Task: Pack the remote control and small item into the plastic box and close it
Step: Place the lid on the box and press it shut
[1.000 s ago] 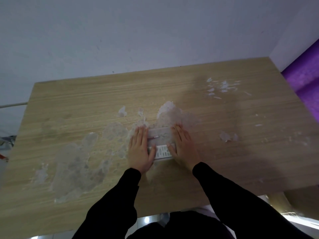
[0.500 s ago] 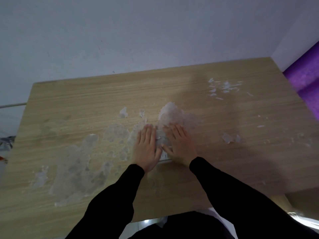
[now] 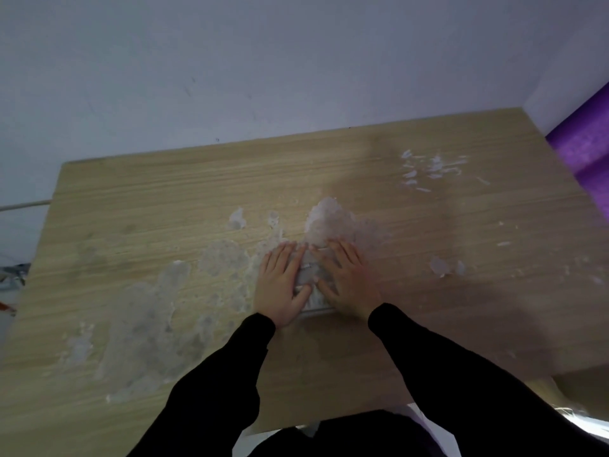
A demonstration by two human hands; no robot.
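Both your hands lie flat, fingers spread, on the lid of the plastic box (image 3: 308, 275): your left hand (image 3: 280, 286) on one side, your right hand (image 3: 349, 282) on the other, neither grip closed around anything. The box sits on the bench (image 3: 164, 209) directly beneath your palms; its contents are too blurred to see. Press evenly on both sides, then run your fingertips along the edges to check that the lid seats.
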